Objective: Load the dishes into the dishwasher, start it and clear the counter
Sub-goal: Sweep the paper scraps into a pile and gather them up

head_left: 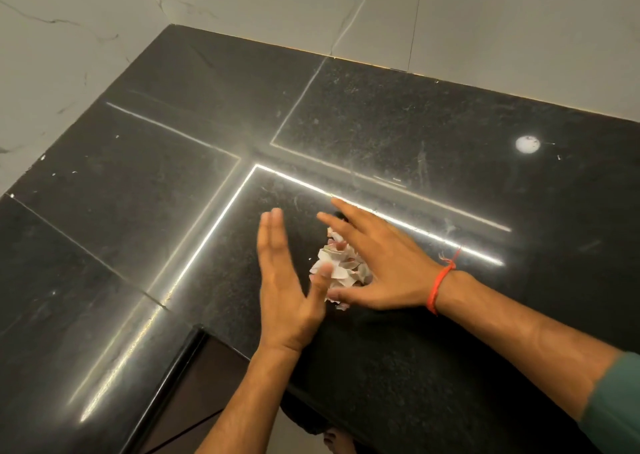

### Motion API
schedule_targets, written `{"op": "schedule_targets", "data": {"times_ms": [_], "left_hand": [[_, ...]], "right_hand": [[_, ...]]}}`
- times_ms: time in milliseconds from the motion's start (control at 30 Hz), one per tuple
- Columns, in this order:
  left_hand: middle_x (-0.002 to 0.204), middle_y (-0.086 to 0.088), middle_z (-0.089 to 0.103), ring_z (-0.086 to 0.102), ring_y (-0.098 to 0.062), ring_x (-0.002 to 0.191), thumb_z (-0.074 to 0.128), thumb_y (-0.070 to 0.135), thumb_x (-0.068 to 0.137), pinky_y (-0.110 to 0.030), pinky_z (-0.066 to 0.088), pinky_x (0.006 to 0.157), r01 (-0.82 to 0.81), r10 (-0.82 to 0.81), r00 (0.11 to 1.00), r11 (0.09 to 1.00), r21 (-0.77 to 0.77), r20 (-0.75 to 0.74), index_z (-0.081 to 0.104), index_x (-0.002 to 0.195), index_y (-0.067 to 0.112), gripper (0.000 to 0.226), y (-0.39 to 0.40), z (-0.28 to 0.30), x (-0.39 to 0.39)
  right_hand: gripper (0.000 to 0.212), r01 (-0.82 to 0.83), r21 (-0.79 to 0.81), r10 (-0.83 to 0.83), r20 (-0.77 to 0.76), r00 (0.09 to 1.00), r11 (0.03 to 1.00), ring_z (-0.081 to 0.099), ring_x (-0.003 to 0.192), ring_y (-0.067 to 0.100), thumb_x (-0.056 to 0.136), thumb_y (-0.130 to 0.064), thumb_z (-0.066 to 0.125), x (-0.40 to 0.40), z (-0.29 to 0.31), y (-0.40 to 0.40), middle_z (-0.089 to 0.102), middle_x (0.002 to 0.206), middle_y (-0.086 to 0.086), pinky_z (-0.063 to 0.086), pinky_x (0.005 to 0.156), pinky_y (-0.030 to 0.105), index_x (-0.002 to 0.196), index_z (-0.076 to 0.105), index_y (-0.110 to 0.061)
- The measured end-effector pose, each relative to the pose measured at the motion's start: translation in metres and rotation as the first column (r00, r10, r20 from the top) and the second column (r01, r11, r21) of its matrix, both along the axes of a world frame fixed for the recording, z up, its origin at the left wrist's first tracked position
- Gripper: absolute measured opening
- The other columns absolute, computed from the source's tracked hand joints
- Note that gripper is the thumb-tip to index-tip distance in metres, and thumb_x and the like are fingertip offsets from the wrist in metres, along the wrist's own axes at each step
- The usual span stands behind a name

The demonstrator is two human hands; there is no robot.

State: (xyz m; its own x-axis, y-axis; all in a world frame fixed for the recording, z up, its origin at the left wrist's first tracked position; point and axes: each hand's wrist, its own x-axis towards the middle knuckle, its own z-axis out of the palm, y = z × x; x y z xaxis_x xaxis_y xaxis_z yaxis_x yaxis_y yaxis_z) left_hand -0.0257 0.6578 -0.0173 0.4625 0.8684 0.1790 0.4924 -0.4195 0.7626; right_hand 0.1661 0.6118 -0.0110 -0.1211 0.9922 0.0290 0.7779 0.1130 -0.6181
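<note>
A small heap of torn scraps [341, 266] lies on the black polished worktop [433, 377], a little below and right of the frame's centre. The scraps are mostly white with curled, ragged edges, and some carry pinkish or reddish patches (whether they are paper or peelings cannot be told). A few loose bits sit at the lower edge of the heap, just beside the thumb of the right hand.

The left hand [285, 280] stands on edge to the left of the heap, fingers straight and held together pointing toward the top of the frame, thumb spread out to the right so that its blurred tip lies over the near side of the scraps. The right hand [384, 263] comes in from the lower right, flat and open with fingers straight and spread, its palm side against the right of the heap. Neither hand grips anything; the heap sits between them.

An orange thread band [439, 285] circles the right wrist, and a green sleeve [614, 405] shows at the lower right edge.

The worktop reflects bright strip lights as lines crossing its middle and a round light at the right. Pale veined wall tiles [485, 20] fill the top of the frame.
</note>
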Motion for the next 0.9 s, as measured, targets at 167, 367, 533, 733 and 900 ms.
{"op": "schedule_targets", "data": {"times_ms": [167, 367, 533, 733, 900], "left_hand": [[0.17, 0.016, 0.008, 0.03, -0.004, 0.15, 0.039, 0.07, 0.094, -0.01, 0.039, 0.101, -0.075, 0.079, 0.995, 0.995, -0.067, 0.058, 0.006, 0.164, 0.031, 0.087, 0.001, 0.003, 0.003], [0.169, 0.014, 0.017, 0.028, -0.004, 0.151, 0.036, 0.07, 0.095, -0.048, 0.049, 0.107, -0.078, 0.077, 0.997, 0.996, -0.045, -0.018, 0.012, 0.163, 0.034, 0.081, 0.003, -0.001, 0.001], [0.168, 0.013, 0.021, 0.032, 0.005, 0.146, 0.036, 0.063, 0.098, -0.017, 0.04, 0.104, -0.063, 0.062, 0.997, 0.998, -0.024, -0.038, 0.018, 0.163, 0.028, 0.076, 0.002, -0.001, 0.002], [0.165, 0.014, 0.025, 0.033, -0.003, 0.148, 0.036, 0.056, 0.101, -0.01, 0.032, 0.101, -0.079, 0.077, 0.994, 0.996, -0.029, -0.072, 0.023, 0.161, 0.029, 0.067, 0.002, -0.004, 0.001], [0.166, 0.011, 0.024, 0.029, -0.004, 0.15, 0.038, 0.059, 0.1, -0.027, 0.036, 0.114, -0.078, 0.078, 0.986, 0.997, 0.007, -0.149, 0.021, 0.161, 0.03, 0.069, 0.001, -0.007, 0.003]], "right_hand": [[0.11, -0.057, -0.001, 0.055, 0.247, 0.968, 0.998, -0.003, 0.156, 0.021, 0.067, -0.094, 0.049, -0.025, -0.007, 0.001, -0.004, 0.169, 0.005, -0.003, 0.125, 0.051, 0.158, 0.012, -0.044], [0.055, -0.047, 0.107, 0.019, 0.254, 0.967, 0.993, 0.028, 0.148, 0.027, 0.095, -0.061, 0.036, -0.03, -0.017, 0.006, 0.035, 0.159, 0.005, 0.023, 0.122, 0.048, 0.142, 0.052, -0.037], [0.044, -0.035, 0.17, 0.007, 0.162, 0.987, 0.985, 0.048, 0.119, 0.023, 0.09, -0.028, 0.038, -0.028, -0.018, 0.013, 0.052, 0.133, 0.001, 0.045, 0.096, 0.035, 0.126, 0.063, -0.029], [0.042, 0.102, 0.209, -0.105, 0.001, 0.994, 0.973, 0.057, 0.085, 0.023, 0.086, -0.024, 0.037, -0.03, -0.025, 0.031, 0.061, 0.098, 0.002, 0.051, 0.066, 0.039, 0.113, 0.07, -0.019], [0.025, 0.348, 0.041, -0.289, -0.469, 0.835, 0.937, 0.062, 0.083, 0.011, 0.091, -0.005, 0.062, -0.013, -0.013, 0.047, 0.068, 0.09, -0.013, 0.047, 0.074, 0.024, 0.103, 0.077, -0.022]]}}
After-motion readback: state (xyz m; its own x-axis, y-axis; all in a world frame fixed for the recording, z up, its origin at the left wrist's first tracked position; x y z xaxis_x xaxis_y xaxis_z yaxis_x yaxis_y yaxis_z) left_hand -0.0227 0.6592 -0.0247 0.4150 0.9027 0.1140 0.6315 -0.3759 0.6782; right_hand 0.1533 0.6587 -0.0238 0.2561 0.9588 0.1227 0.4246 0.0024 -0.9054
